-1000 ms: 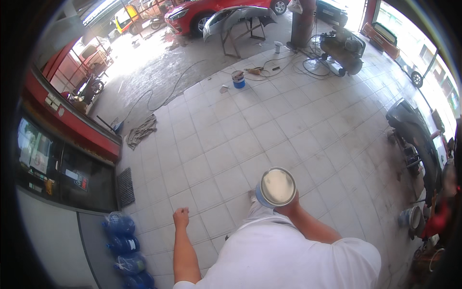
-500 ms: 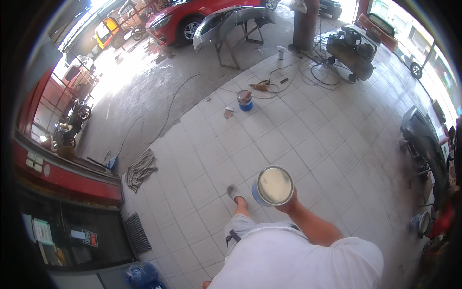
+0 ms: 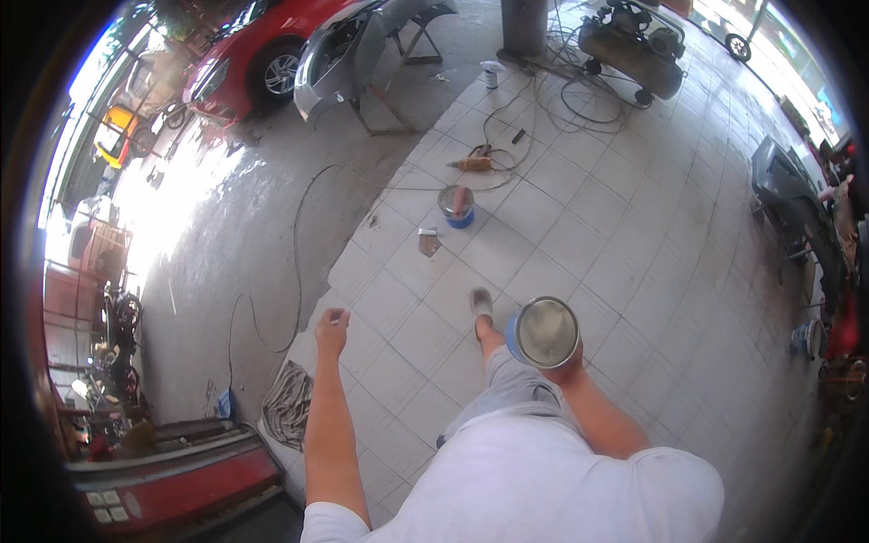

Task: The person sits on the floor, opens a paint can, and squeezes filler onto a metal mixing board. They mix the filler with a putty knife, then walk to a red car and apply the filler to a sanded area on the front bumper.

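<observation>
My right hand (image 3: 567,366) grips a round metal can (image 3: 547,332) with a pale top and blue side, held in front of my body. My left hand (image 3: 332,328) is out to the left over the floor, fingers curled; whether anything is in them I cannot make out. Farther forward on the white tiles (image 3: 579,244) stand a blue tin (image 3: 460,217) with something brown on top and, beside it, a small flat scraper-like piece (image 3: 429,244).
A power tool (image 3: 475,165) and hoses lie ahead. Behind them are an air compressor (image 3: 625,68), a pillar (image 3: 523,32), a grey car panel on stands (image 3: 326,77) and a red car (image 3: 235,72). A rag (image 3: 288,407) lies left; dark panels (image 3: 787,190) lean right.
I have moved forward across the tiles, so the blue tin is nearer and the doorway at left has dropped back. My left hand has come back into view; the can stays in my right hand.
</observation>
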The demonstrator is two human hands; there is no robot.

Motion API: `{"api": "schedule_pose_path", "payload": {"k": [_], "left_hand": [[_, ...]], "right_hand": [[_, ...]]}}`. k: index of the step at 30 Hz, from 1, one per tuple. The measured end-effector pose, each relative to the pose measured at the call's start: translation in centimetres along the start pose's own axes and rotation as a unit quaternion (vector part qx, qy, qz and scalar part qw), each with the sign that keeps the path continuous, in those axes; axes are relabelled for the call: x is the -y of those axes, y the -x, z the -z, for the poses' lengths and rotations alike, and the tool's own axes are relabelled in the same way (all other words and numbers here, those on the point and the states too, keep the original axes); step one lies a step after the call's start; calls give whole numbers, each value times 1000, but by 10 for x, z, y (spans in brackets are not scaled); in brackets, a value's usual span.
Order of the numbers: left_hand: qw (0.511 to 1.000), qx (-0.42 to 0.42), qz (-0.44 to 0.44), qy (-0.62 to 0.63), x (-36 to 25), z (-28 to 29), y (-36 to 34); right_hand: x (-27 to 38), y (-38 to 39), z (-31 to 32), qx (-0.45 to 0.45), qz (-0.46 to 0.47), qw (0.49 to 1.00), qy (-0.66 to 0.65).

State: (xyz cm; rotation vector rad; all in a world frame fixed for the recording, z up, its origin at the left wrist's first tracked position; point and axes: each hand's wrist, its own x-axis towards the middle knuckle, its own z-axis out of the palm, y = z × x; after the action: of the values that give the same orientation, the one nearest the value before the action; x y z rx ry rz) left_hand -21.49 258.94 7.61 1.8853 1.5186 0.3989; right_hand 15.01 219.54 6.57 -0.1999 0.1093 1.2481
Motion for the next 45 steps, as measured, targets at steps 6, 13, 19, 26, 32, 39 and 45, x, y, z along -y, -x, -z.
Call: {"api": "schedule_pose_path", "payload": {"k": [6,13,19,26,32,39,45], "left_hand": [[982,159,-99,-25,-102,-121,-177],[910,384,-84,-131,-81,-212,-314],[909,374,-100,-151,-44,-338,-476],[758,354,-469,-285,-35,-601,-616],[513,442,-602,-423,-11,-667,-667],[443,403,-705,-380,10,-655,-713],[516,299,-761,-256,66,-643,-732]], "right_hand": [[-20,-181,66,-93,-5,995,-32],[-20,-384,133,-215,80,972,-46],[-30,-520,224,-283,167,942,-67],[-76,-663,384,-312,357,879,-52],[-48,-658,412,-233,273,930,77],[-94,-710,409,-225,343,911,29],[-138,-783,410,-231,509,828,40]]}}
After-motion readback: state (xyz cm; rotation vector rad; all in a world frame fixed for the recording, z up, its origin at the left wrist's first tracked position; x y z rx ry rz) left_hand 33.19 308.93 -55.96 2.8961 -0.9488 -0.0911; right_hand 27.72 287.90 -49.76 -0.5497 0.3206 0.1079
